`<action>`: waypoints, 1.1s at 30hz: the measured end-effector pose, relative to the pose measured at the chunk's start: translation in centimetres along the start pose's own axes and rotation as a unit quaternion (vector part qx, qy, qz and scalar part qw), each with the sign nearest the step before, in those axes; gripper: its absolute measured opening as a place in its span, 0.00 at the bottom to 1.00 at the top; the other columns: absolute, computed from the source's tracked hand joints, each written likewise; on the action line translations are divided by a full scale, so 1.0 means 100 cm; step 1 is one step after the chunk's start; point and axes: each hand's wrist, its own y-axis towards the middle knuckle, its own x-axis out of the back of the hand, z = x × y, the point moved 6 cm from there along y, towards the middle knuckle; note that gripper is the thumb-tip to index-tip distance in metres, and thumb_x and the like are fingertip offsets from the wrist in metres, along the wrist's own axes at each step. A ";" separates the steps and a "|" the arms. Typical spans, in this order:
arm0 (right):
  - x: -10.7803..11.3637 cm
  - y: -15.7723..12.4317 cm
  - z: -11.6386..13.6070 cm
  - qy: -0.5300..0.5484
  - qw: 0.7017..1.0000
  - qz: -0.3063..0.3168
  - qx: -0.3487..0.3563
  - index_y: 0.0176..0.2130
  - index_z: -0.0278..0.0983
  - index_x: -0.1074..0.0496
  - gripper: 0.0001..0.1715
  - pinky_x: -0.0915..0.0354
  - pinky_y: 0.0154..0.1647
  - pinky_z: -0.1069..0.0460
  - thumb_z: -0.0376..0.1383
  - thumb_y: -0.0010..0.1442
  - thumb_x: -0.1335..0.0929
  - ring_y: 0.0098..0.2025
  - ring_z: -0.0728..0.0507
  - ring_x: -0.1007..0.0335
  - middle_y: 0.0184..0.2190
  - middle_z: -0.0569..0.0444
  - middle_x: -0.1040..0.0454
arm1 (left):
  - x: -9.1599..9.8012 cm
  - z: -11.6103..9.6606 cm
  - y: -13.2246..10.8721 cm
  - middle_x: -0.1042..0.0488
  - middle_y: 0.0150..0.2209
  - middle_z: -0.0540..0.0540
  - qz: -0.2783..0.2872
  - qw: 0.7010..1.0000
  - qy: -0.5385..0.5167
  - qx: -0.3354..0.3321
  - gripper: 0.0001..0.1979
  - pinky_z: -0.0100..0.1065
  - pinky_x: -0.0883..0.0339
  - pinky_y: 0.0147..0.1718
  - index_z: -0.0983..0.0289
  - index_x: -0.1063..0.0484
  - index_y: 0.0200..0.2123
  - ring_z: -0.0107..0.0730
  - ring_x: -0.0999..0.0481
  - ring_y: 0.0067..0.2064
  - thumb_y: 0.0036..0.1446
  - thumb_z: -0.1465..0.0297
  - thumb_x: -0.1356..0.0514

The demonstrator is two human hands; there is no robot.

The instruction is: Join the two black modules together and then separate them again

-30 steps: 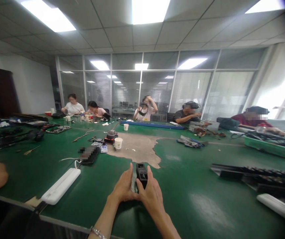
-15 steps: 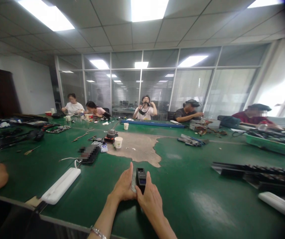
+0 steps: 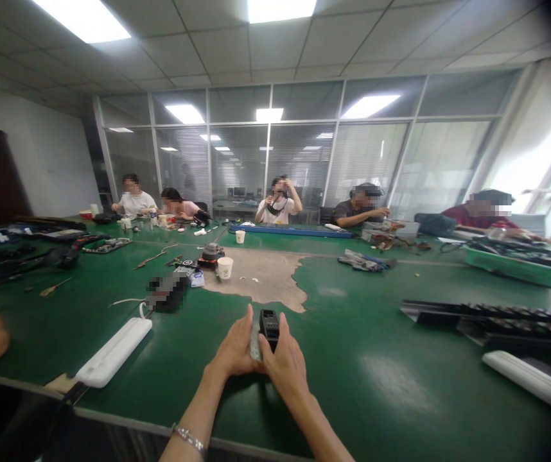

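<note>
A small black boxy device [image 3: 269, 325] with openings in its top stands upright between my two hands, just above or on the green table; I cannot tell if it touches. Against its left side lies a thin grey speckled slab [image 3: 255, 341]. My left hand [image 3: 235, 345] presses its palm along the slab, fingers stretched forward. My right hand [image 3: 286, 362] grips the device from the right, with the thumb on the near face and the fingers along the far side. The lower part of the device is hidden by my hands.
A white power strip [image 3: 114, 353] lies left, near the table edge. Paper cups [image 3: 225, 268] and small parts stand ahead on a bare brown patch [image 3: 275, 276]. Black metal strips [image 3: 497, 321] and a green basket [image 3: 516, 266] are at right. Several people sit around the table.
The device has turned slightly in my hands, and its bluish panel no longer shows. The whole view has shifted a little. Across the table, a person's hand has risen towards the head.
</note>
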 end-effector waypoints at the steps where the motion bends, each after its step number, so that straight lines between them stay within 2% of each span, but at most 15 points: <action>1: 0.006 0.003 0.000 0.014 1.000 -0.012 -0.003 0.67 0.28 0.55 0.42 0.37 0.52 0.45 0.46 0.63 0.39 0.53 0.36 0.31 0.54 0.39 0.31 | 0.000 0.001 0.000 0.50 0.66 0.69 0.002 1.000 -0.002 0.008 0.74 0.57 0.47 0.60 0.61 0.82 0.67 0.59 0.44 0.64 0.34 0.54 0.27; 4: 0.026 0.013 -0.005 0.038 0.997 -0.061 -0.007 0.68 0.31 0.57 0.43 0.38 0.52 0.45 0.48 0.63 0.40 0.55 0.37 0.33 0.56 0.39 0.32 | 0.001 0.002 -0.002 0.52 0.67 0.70 0.009 0.999 -0.006 0.035 0.76 0.58 0.49 0.61 0.61 0.80 0.67 0.61 0.46 0.65 0.30 0.50 0.26; 7: 0.038 0.016 -0.025 0.018 0.996 -0.087 -0.024 0.67 0.31 0.56 0.43 0.39 0.53 0.45 0.48 0.63 0.40 0.56 0.36 0.34 0.57 0.39 0.34 | 0.002 0.001 -0.003 0.52 0.67 0.70 0.013 0.999 -0.007 0.050 0.76 0.57 0.50 0.61 0.62 0.77 0.68 0.60 0.47 0.66 0.30 0.49 0.26; 11: 0.033 0.010 -0.059 -0.016 0.995 -0.079 -0.051 0.67 0.28 0.55 0.42 0.39 0.53 0.45 0.47 0.63 0.40 0.56 0.36 0.34 0.56 0.37 0.33 | 0.002 0.000 -0.003 0.51 0.67 0.69 0.015 0.998 -0.009 0.052 0.75 0.56 0.50 0.62 0.61 0.78 0.68 0.59 0.48 0.66 0.33 0.49 0.26; 14: 0.025 0.004 -0.072 -0.029 0.996 -0.075 -0.045 0.67 0.28 0.55 0.41 0.38 0.52 0.45 0.47 0.63 0.41 0.55 0.36 0.33 0.56 0.37 0.33 | 0.001 0.000 -0.003 0.50 0.67 0.70 0.016 0.998 -0.007 0.054 0.74 0.56 0.50 0.61 0.62 0.78 0.68 0.59 0.47 0.66 0.34 0.50 0.26; 24: 0.020 -0.005 -0.071 -0.086 0.993 -0.056 -0.052 0.67 0.27 0.56 0.41 0.39 0.52 0.45 0.46 0.64 0.41 0.52 0.35 0.32 0.55 0.38 0.32 | 0.003 -0.004 -0.001 0.48 0.66 0.70 0.018 0.998 0.010 0.054 0.72 0.55 0.49 0.61 0.62 0.78 0.67 0.58 0.45 0.65 0.37 0.50 0.27; 33: 0.019 -0.009 -0.070 -0.110 0.991 -0.079 -0.025 0.66 0.24 0.54 0.42 0.42 0.57 0.44 0.45 0.62 0.40 0.58 0.34 0.38 0.60 0.36 0.38 | 0.002 -0.003 -0.002 0.49 0.66 0.69 0.016 0.999 0.000 0.052 0.71 0.56 0.50 0.61 0.61 0.78 0.68 0.58 0.46 0.65 0.38 0.52 0.27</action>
